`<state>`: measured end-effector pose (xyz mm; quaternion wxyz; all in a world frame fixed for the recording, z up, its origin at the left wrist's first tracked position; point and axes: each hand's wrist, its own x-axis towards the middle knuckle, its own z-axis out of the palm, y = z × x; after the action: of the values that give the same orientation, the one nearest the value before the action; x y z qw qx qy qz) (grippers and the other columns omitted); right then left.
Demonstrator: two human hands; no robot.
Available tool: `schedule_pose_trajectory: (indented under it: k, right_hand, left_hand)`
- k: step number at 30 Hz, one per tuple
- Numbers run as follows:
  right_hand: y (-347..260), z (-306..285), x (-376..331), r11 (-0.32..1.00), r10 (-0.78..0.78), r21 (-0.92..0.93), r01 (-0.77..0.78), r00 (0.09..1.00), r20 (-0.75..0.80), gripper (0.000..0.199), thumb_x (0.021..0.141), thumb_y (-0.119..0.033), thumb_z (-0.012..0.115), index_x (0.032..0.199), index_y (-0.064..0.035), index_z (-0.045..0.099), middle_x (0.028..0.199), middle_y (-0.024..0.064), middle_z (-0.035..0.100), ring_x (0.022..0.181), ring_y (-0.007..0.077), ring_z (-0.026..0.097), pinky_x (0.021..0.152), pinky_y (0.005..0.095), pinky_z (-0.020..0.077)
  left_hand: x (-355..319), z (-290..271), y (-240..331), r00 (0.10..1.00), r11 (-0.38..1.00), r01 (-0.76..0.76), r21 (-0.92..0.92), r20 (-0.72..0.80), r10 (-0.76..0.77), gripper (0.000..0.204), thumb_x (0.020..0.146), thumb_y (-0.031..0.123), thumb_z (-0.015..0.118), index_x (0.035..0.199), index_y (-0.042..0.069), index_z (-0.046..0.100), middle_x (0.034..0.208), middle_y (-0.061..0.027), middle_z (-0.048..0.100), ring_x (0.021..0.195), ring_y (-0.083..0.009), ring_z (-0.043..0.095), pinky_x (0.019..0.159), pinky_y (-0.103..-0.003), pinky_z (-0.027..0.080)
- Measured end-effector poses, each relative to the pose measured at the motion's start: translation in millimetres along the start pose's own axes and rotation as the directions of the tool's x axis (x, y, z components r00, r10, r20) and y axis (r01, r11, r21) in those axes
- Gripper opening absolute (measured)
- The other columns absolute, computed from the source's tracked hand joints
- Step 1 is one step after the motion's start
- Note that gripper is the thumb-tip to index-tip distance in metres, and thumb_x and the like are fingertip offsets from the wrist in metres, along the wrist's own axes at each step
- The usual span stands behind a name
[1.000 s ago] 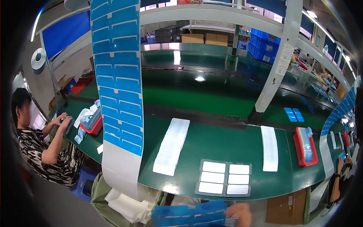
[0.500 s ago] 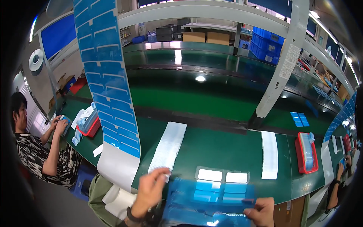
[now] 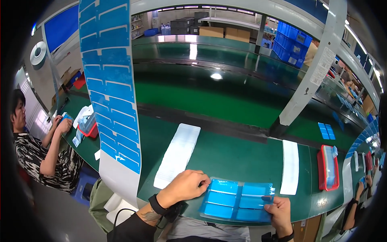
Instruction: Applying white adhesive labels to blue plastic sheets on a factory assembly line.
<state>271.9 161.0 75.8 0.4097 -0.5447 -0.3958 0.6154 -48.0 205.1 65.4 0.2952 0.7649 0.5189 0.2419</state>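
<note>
A clear sheet with blue rectangular panels (image 3: 254,202) in two columns lies at the near edge of the green table. My right hand (image 3: 279,211) pinches its right edge between thumb and fingers. At its far left corner my left hand (image 3: 186,186) is closed, fingers curled and tips meeting the corner. What lies under the blue panels is hidden. Just beyond my left hand runs a long fanned stack of white cards (image 3: 177,155). A second narrow stack of white cards (image 3: 290,167) stands past the sheet on the right.
A long strip of blue labels (image 3: 115,101) hangs at the left. Red baskets (image 3: 322,171) with film pieces stand right and far left. A white post (image 3: 308,86) rises at the back right. A co-worker (image 3: 44,157) sits at the left; another person's arm (image 3: 356,201) shows far right.
My left hand has come down and right from near the white stack to the sheet's corner. The blue sheet now lies flat where white cards showed before; my right hand still holds it.
</note>
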Motion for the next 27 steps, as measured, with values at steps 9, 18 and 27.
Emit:
schedule_pose_trajectory:
  k: [9,18,27]
  right_hand:
    - [6,-6,-1,1.000,-0.006,0.023,0.006,1.000,0.010,0.026,0.080,0.007,0.057,0.104,0.0104,0.065,0.070,0.0063,0.066,0.049,0.0057,0.053,0.043,0.0192,0.0399]
    - [1,-10,1,0.998,-0.048,0.035,0.046,0.998,0.047,0.028,0.079,0.010,0.055,0.105,0.0121,0.064,0.084,0.0128,0.070,0.068,0.0119,0.064,0.063,0.0240,0.0525]
    - [3,-2,2,0.998,-0.061,0.036,0.060,0.998,0.021,0.027,0.077,0.008,0.056,0.102,0.0114,0.065,0.086,0.0121,0.069,0.070,0.0113,0.062,0.066,0.0232,0.0502]
  left_hand:
    - [5,12,-1,0.997,1.000,0.023,-0.007,0.067,-0.022,0.016,0.082,0.015,0.063,0.088,0.002,0.070,0.083,-0.0144,0.068,0.075,-0.0323,0.066,0.071,-0.038,0.052]
    - [0,14,5,0.999,0.994,-0.030,0.101,0.039,0.026,0.015,0.083,0.015,0.062,0.085,0.003,0.070,0.083,-0.0126,0.067,0.074,-0.0320,0.065,0.069,-0.039,0.052]
    - [-1,9,-3,0.996,0.999,0.007,0.035,-0.089,-0.004,0.014,0.080,0.014,0.063,0.086,0.003,0.070,0.084,-0.0123,0.068,0.072,-0.0303,0.065,0.068,-0.036,0.053]
